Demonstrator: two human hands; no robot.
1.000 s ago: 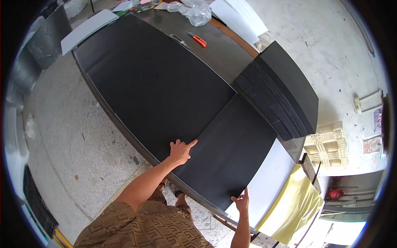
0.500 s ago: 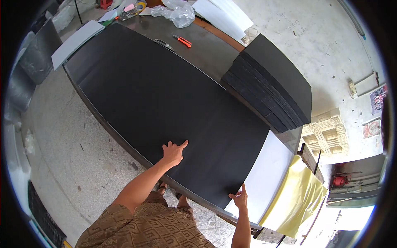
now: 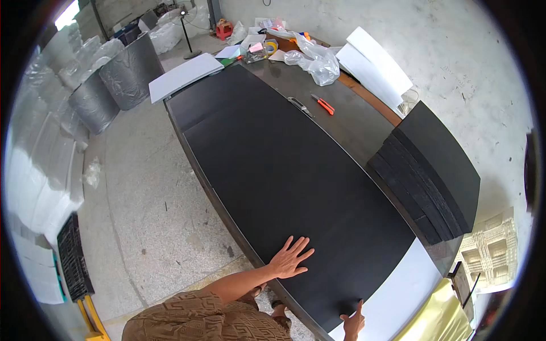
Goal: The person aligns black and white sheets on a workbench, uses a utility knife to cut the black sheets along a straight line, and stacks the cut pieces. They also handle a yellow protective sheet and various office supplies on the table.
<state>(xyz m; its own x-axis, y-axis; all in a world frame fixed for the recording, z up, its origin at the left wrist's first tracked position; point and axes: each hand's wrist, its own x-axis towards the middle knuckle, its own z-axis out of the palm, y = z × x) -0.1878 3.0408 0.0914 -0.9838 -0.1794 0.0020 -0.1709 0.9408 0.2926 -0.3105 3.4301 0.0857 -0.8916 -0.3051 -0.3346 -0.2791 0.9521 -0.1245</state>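
Note:
A long black sheet [image 3: 284, 165] covers most of the table's near side. On its near part my left hand [image 3: 290, 258] lies flat with fingers spread, holding nothing. Over at the sheet's right-hand end is my right hand [image 3: 354, 324], thumb and index finger stretched apart at the border with a white sheet [image 3: 401, 287]. Its other fingers are partly hidden, and I see nothing held in it. The white sheet shows beyond the end of the black one.
A thick stack of black sheets [image 3: 441, 170] stands on the table's far right. An orange cutter knife [image 3: 323, 104] and a grey one [image 3: 299, 107] lie behind the long sheet. Crumpled clear plastic [image 3: 321, 65], white boards [image 3: 375, 65] and yellow material [image 3: 441, 312] are also around.
My view has swung left and up, so the table sits lower and farther right. My left hand's fingers have gone from pointing to spread flat. The right hand stays at the sheet's end.

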